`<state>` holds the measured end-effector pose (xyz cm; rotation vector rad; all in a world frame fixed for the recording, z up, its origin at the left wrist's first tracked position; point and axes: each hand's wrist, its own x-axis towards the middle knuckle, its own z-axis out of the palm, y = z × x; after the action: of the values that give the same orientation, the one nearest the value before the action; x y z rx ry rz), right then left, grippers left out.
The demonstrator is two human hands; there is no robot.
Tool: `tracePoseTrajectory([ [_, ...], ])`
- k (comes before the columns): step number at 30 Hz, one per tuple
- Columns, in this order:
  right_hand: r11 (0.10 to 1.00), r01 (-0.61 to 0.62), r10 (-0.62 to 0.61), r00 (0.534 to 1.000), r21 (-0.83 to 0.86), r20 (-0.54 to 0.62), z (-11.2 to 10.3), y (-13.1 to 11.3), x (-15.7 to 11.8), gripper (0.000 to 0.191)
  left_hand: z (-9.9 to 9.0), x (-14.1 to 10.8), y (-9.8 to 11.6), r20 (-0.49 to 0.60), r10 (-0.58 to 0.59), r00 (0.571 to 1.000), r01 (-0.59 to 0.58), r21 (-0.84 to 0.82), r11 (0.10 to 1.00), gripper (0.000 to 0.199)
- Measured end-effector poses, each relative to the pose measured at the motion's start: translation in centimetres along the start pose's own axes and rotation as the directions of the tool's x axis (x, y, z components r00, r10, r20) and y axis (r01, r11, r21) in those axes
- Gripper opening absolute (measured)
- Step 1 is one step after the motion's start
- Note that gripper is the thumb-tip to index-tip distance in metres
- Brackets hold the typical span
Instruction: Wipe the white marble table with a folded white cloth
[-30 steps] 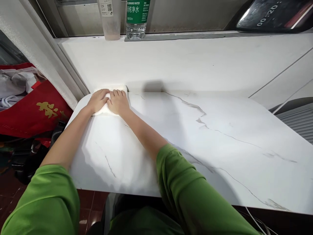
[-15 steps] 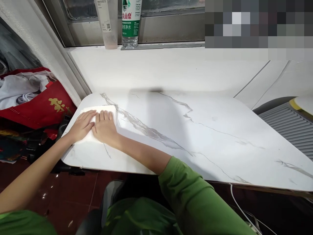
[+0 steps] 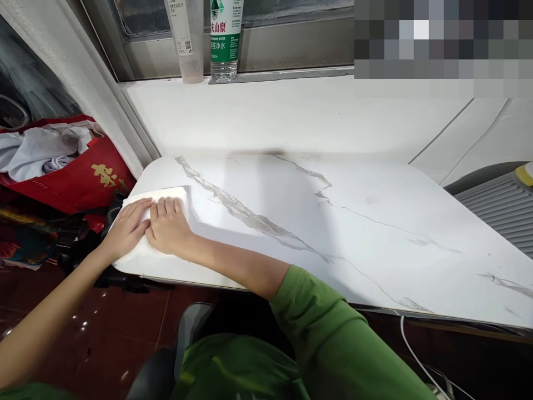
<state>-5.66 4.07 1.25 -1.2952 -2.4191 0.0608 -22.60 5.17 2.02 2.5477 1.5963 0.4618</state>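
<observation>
A white folded cloth (image 3: 176, 193) lies flat at the left end of the white marble-patterned table (image 3: 283, 194). On its left part rests my left hand (image 3: 128, 229), palm down with the fingers stretched out. Beside it, my right hand (image 3: 169, 226) presses flat on the same cloth, fingers extended toward the wall. The two hands touch or nearly touch at the thumbs. Neither hand is wrapped round anything, and they cover the middle of the cloth.
A clear plastic cup (image 3: 189, 50) and a green-labelled water bottle (image 3: 225, 47) stand on the window sill. To the left is a red bag (image 3: 79, 183) with white fabric in it. A grey ribbed object (image 3: 499, 211) sits at the right. A white cable (image 3: 410, 347) hangs below the table.
Both hands have slid the cloth toward the table's near left edge. The hands stay flat on it. The view has shifted slightly.
</observation>
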Motion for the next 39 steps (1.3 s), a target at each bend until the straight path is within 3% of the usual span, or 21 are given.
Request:
tracePoseTrajectory([
  [6,1.000,-0.022,0.022,1.000,-0.016,-0.017,0.9,4.4,3.5,0.053,1.7,5.6,-0.9,-0.034,-0.029,0.999,0.029,0.001,1.000,0.050],
  [13,0.992,-0.115,0.112,0.992,-0.059,-0.053,1.3,11.3,6.2,0.049,4.3,13.9,0.8,-0.043,-0.050,0.998,0.049,-0.020,0.999,0.047],
  [18,0.985,-0.160,0.155,0.984,-0.060,-0.084,1.6,14.3,6.4,0.048,5.3,16.5,2.3,-0.017,-0.026,1.000,0.026,-0.013,1.000,0.048],
  [27,0.994,-0.089,0.084,0.993,-0.060,-0.083,1.1,14.4,3.6,0.048,5.3,13.7,4.5,0.024,0.018,1.000,-0.019,0.071,0.997,0.050],
  [34,0.998,0.048,-0.052,0.995,-0.047,-0.080,-1.6,12.5,-4.0,0.050,6.0,7.0,10.0,-0.009,-0.004,1.000,0.005,0.132,0.991,0.051],
  [39,0.999,0.001,-0.006,0.994,-0.051,-0.108,-2.5,11.8,-8.7,0.051,6.1,4.4,13.4,0.041,0.059,0.997,-0.063,0.103,0.993,0.050],
])
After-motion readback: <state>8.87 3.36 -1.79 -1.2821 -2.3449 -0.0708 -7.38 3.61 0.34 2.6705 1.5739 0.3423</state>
